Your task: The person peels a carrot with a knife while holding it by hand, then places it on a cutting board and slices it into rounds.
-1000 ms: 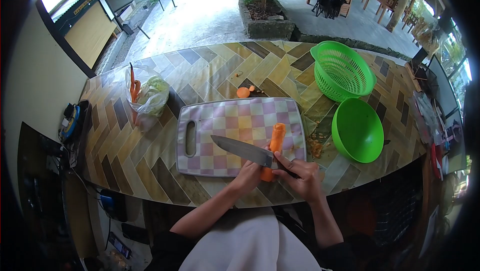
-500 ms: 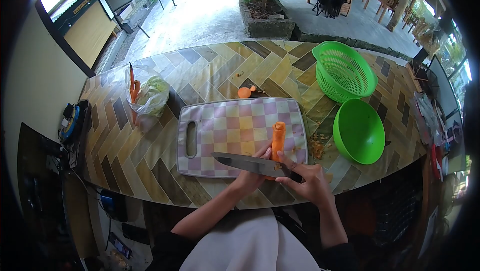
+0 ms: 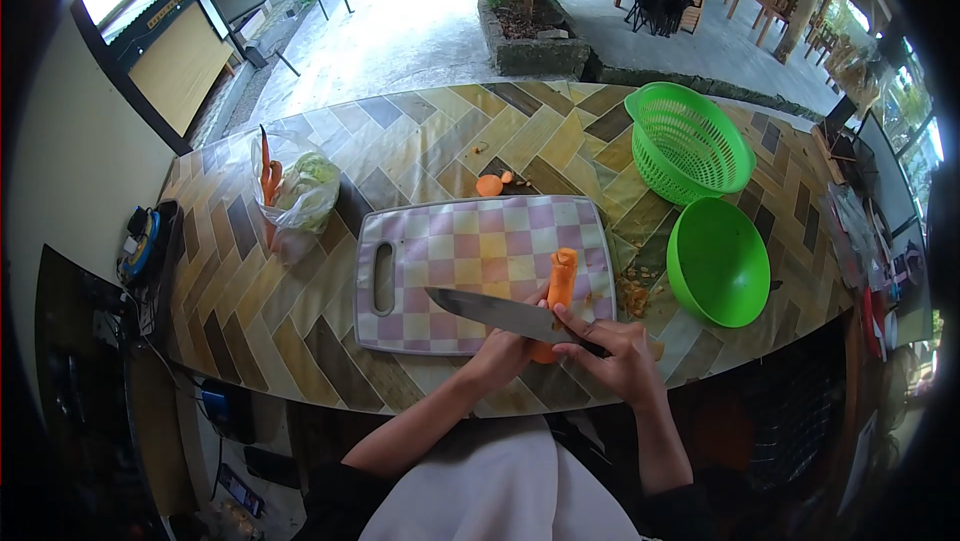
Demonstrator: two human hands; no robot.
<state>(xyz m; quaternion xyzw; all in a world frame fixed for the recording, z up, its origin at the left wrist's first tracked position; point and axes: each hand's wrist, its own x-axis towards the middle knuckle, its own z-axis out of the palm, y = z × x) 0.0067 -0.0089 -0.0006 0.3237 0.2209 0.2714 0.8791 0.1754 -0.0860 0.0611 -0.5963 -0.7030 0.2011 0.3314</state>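
My left hand (image 3: 503, 356) is closed around an orange carrot (image 3: 562, 279), which stands up with its cut top tilted away from me. My right hand (image 3: 618, 353) grips a knife (image 3: 490, 313) by its handle, and the broad blade points left across the carrot. Part of the carrot is hidden behind the blade and fingers; its lower end shows beneath the knife. Under both hands lies a checkered cutting board (image 3: 440, 266) with a handle slot on its left side.
A green colander (image 3: 690, 146) and a green bowl (image 3: 718, 266) stand to the right. Orange peelings (image 3: 633, 293) lie beside the board. Carrot pieces (image 3: 489, 185) rest beyond it. At left sits a plastic bag (image 3: 308, 196) of vegetables, with carrots (image 3: 268, 176) in it.
The carrot's top has shifted slightly right and down. The knife has moved a little along the carrot, and its blade is tilted slightly differently. Everything else stays in place.
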